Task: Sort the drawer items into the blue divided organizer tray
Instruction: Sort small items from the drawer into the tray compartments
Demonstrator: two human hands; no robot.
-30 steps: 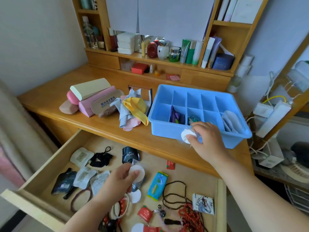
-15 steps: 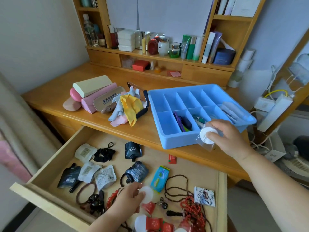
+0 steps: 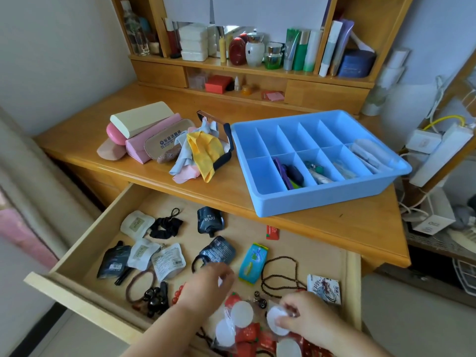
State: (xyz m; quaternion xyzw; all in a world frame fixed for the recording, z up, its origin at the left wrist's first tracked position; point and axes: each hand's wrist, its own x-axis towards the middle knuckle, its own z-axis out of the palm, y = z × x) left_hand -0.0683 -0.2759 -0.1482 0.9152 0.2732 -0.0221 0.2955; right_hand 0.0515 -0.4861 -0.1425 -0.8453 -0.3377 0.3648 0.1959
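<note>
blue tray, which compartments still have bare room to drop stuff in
The blue tray has its whole back row bare, plus the front-left compartment beside the one with the purple and dark items. The other front compartments and the right-end one, with its white packets, are taken.

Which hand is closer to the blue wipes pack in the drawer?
Left. The left hand is just left of the wipes pack, almost touching; the right hand is below and to its right, farther off.
</note>
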